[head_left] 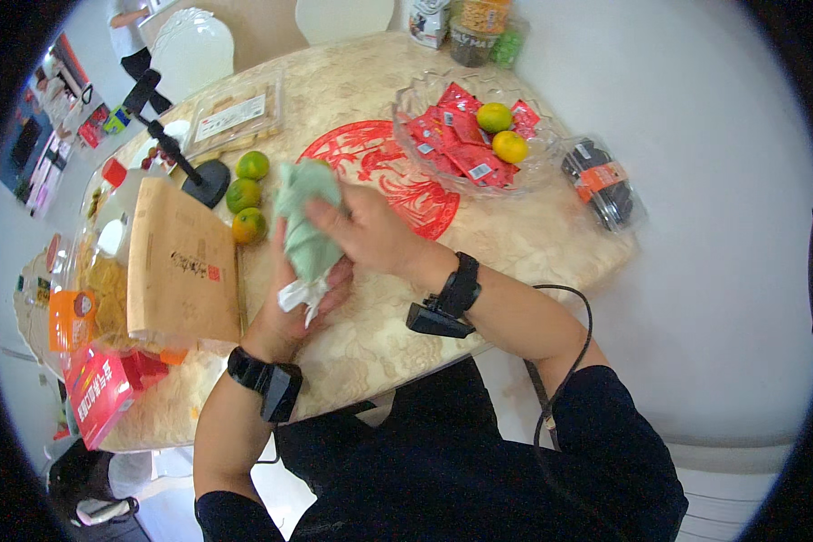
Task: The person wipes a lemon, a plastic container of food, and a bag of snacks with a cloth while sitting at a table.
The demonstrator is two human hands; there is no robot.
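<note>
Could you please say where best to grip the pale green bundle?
Probably grip the pale green bundle by its upper end, from the far side: that end protrudes uncovered, while the left hand supports it below and the right hand holds its right side.

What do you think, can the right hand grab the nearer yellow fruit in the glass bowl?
Probably yes: the glass bowl is open and nothing covers the nearer yellow fruit. But the right hand is touching the green bundle.

this cream marble-look table (pixel 551 237) is pretty loaded: three round green-orange citrus fruits (pixel 243 195) in a row, a tan paper bag (pixel 176 285), a black round-based stand (pixel 208 184), a clear scalloped bowl (pixel 521 173) and a clear plastic box (pixel 602 188) of dark stuff.
</note>
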